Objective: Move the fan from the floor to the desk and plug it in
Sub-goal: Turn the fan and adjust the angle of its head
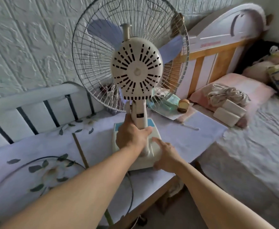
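Nearest, the right hand lies on the right rear of the cream plastic base, fingers spread loose and resting, gripping nothing. Just beyond, the left hand is wrapped tight round the cream neck. The cream desk fan with pale blue blades and wire cage stands upright on the worktop under a white floral cloth, cage facing the far wall. Best now, I'd say: settle the base flat, away from the near edge, before letting go. No plug or socket is in sight.
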`<act>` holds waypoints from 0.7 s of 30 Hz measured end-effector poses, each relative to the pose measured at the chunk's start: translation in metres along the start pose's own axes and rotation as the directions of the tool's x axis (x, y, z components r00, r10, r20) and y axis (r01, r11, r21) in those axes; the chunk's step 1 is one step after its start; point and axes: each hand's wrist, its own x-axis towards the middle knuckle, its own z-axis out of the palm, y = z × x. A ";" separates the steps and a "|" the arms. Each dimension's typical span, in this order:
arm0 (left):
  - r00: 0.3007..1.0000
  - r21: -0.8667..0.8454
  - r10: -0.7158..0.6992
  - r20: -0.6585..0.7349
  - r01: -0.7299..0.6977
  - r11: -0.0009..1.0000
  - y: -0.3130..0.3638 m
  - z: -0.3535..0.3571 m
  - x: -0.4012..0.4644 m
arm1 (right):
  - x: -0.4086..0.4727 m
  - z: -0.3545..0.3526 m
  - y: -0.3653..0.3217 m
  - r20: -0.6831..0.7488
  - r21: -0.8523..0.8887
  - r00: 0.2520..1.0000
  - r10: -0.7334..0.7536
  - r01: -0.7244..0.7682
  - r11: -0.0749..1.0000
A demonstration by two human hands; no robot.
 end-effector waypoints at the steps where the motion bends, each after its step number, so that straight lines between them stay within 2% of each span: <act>1: 1.000 -0.008 0.016 0.010 -0.016 1.000 -0.001 -0.001 0.000 | 0.001 0.001 -0.001 0.002 0.001 1.000 0.003 -0.003 1.000; 5: 0.997 -0.036 0.046 0.067 -0.044 0.998 -0.005 -0.008 0.004 | -0.002 0.001 -0.006 0.022 0.030 0.999 0.041 -0.041 0.999; 10: 0.967 -0.042 0.089 0.239 -0.081 0.996 -0.016 -0.027 0.019 | -0.013 0.010 -0.022 0.025 0.155 0.992 0.124 -0.127 0.980; 16: 0.860 -0.104 0.153 0.486 -0.117 0.988 -0.032 -0.054 0.047 | -0.028 0.045 -0.054 -0.099 0.323 0.957 0.273 -0.229 0.918; 21: 0.752 -0.149 0.200 0.628 -0.136 0.979 -0.038 -0.068 0.069 | -0.030 0.070 -0.083 -0.213 0.454 0.867 0.451 -0.321 0.831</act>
